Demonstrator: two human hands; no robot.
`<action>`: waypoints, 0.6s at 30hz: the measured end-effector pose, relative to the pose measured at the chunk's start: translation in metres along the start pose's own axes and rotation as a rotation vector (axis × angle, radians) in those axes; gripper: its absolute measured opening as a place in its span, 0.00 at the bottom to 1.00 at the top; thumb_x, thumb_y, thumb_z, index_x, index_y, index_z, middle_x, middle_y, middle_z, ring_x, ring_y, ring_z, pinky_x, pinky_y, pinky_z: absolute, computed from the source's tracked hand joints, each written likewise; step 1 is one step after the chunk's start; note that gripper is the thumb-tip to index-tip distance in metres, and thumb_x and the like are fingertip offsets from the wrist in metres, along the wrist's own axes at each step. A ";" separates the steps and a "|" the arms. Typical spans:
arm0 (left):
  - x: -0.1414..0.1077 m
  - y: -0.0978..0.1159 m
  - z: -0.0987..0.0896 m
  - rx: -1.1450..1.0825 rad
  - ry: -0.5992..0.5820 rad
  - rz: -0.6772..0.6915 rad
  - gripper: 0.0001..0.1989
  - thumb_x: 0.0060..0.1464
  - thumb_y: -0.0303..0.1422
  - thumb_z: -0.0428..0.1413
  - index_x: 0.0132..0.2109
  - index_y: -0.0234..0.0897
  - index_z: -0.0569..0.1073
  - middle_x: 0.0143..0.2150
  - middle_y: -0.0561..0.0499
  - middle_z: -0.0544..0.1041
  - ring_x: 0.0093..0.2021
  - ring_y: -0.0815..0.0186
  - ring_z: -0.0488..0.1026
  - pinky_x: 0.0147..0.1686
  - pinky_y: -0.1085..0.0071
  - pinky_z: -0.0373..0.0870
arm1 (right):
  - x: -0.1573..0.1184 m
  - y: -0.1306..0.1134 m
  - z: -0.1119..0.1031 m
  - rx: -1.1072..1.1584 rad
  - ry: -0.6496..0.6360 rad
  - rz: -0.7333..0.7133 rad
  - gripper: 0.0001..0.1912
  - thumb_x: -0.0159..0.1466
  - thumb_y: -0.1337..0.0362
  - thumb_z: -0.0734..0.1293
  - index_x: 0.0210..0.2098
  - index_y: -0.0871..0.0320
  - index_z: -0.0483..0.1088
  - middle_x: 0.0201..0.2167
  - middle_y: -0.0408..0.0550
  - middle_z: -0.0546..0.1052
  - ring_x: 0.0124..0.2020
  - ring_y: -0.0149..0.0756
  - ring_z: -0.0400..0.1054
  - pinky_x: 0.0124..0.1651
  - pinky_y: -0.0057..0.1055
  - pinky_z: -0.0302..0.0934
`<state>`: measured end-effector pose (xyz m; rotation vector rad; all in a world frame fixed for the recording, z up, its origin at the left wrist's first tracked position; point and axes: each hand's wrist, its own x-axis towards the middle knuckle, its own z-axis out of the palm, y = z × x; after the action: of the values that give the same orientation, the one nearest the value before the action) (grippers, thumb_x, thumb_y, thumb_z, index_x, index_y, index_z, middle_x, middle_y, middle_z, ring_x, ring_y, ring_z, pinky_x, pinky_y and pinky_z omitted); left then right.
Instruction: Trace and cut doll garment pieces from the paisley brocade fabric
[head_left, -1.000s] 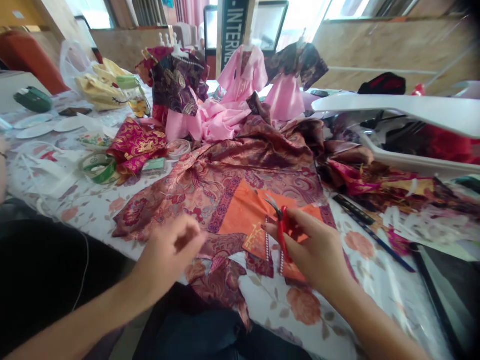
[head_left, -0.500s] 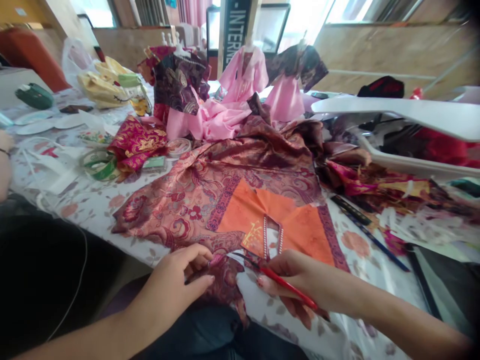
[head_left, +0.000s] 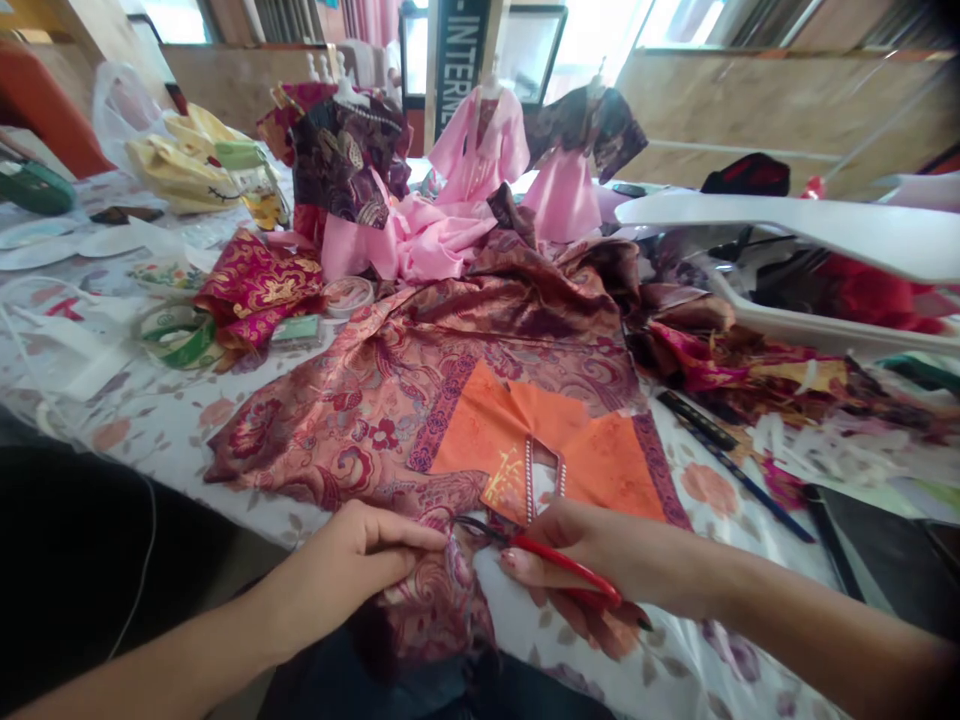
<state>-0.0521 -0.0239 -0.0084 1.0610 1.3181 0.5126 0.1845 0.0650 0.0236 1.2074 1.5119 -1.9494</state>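
While the left hand point(head_left: 356, 560) pinches brocade point(head_left: 435, 605) (overhanging the table edge point(head_left: 259, 505)), the right hand point(head_left: 600, 545) grips red scissors point(head_left: 559, 562).

The red-handled scissors point(head_left: 551, 553) slant, dark blades at the near end of the reddish-brown paisley cloth point(head_left: 360, 425), which lies fairly flat across its middle and bunched at its far side.

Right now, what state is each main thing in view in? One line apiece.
Left hand: pinching patterned cloth
Right hand: gripping red scissors
Red scissors: blades at the cloth, opening unclear
Patterned cloth: spread out, rumpled towards the back
Orange piece: lying spread on patterned cloth
Middle pink dress: upright
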 end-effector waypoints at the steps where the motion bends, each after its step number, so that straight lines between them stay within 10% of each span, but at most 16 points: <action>1: 0.000 0.001 -0.001 -0.001 -0.019 -0.007 0.15 0.55 0.33 0.53 0.48 0.40 0.78 0.33 0.53 0.81 0.34 0.65 0.76 0.39 0.70 0.70 | 0.000 -0.001 0.000 0.004 -0.003 -0.010 0.30 0.57 0.38 0.62 0.23 0.61 0.65 0.15 0.40 0.68 0.11 0.21 0.59 0.11 0.16 0.49; 9: -0.017 0.007 -0.005 0.105 -0.087 -0.015 0.20 0.54 0.33 0.54 0.54 0.53 0.73 0.58 0.54 0.71 0.60 0.58 0.64 0.61 0.57 0.55 | 0.004 -0.011 -0.002 0.001 -0.063 -0.012 0.27 0.57 0.43 0.66 0.19 0.60 0.63 0.14 0.39 0.68 0.11 0.21 0.60 0.11 0.16 0.48; 18: -0.011 0.004 -0.002 -0.004 -0.147 -0.046 0.21 0.54 0.30 0.52 0.54 0.48 0.73 0.55 0.52 0.74 0.56 0.58 0.69 0.58 0.58 0.60 | 0.007 -0.020 -0.002 -0.065 -0.101 -0.042 0.27 0.58 0.43 0.66 0.19 0.60 0.62 0.13 0.39 0.67 0.11 0.21 0.60 0.11 0.15 0.47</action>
<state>-0.0557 -0.0302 0.0009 1.0429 1.2087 0.3949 0.1668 0.0753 0.0290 1.0423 1.5477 -1.9412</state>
